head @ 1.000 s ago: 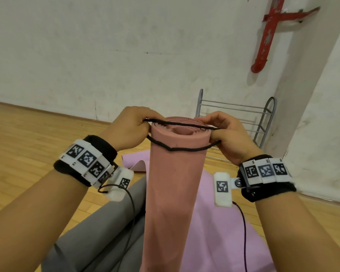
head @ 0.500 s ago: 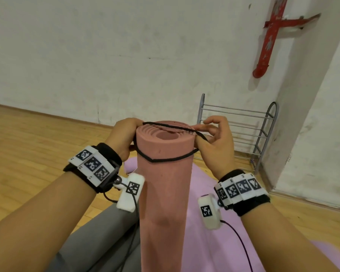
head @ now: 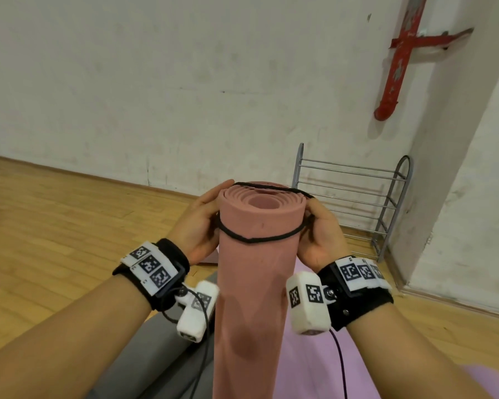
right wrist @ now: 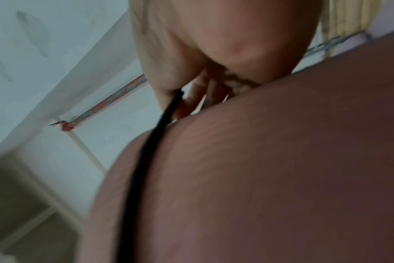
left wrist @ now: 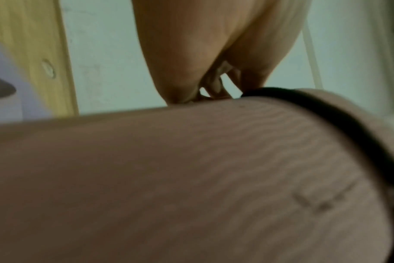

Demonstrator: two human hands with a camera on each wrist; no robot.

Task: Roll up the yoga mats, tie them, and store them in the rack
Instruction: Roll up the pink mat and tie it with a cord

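**Wood floor, white wall: cord going onto the rolled mat**

A wood floor point(head: 55, 231) runs to a scuffed white wall point(head: 156, 82). Nearest, a purple mat point(head: 314, 364) lies flat and a grey mat point(head: 156, 355) lies beside it. Between them the pink roll point(head: 254, 298) stands upright. The left hand point(head: 196, 226) and right hand point(head: 320, 234) cup its top from either side, each pinching the black cord point(head: 254, 240) in curled fingers point(right wrist: 191, 99). One strand sits round the roll just below the rim; another crosses the open end.

To do this well, I would judge: slide both strands down together, level, away from the rim, so the loop cannot slip off and the roll stays tight.

Beyond, the metal rack point(head: 352, 197) waits against the wall, below a red pipe point(head: 398, 61).
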